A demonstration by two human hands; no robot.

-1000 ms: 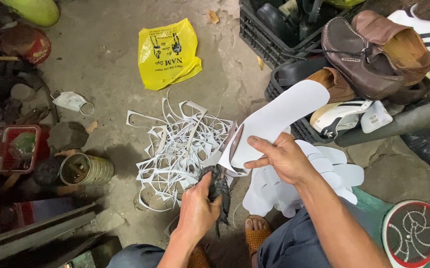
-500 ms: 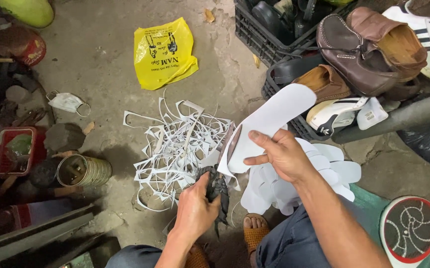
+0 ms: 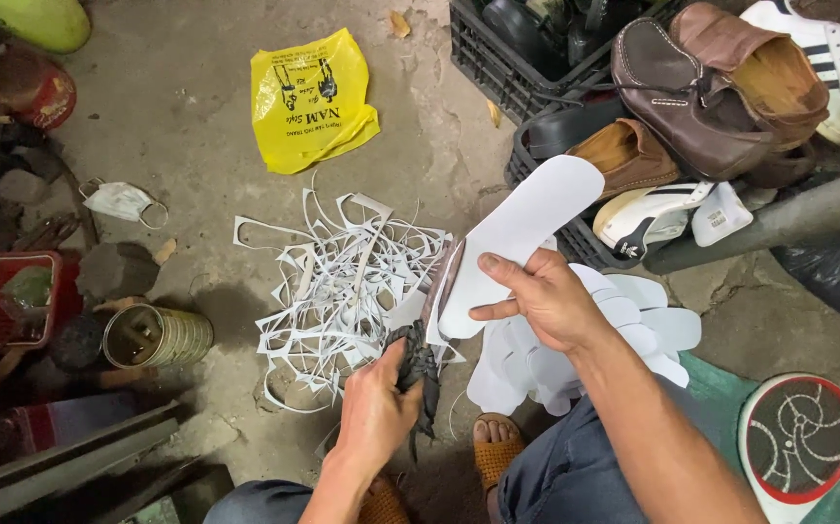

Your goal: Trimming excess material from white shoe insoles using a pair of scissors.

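My right hand (image 3: 544, 298) holds a white insole-shaped sheet (image 3: 525, 233), thumb on top. My left hand (image 3: 375, 409) grips the black handles of a pair of scissors (image 3: 428, 335) whose blades sit at the sheet's lower left edge. Under my right hand lies a pile of cut white insoles (image 3: 624, 330). A heap of white offcut strips (image 3: 342, 286) lies on the concrete floor to the left of the scissors.
A yellow plastic bag (image 3: 311, 99) lies on the floor ahead. Black crates (image 3: 507, 58) with brown and white shoes (image 3: 701, 87) stand at the upper right. A tin can (image 3: 153, 337), a red tub (image 3: 17, 301) and a face mask (image 3: 121, 202) are at left. A round fan (image 3: 796, 444) is at lower right.
My left hand has moved up with the scissors to the sheet's edge. My right hand has shifted the white sheet slightly.
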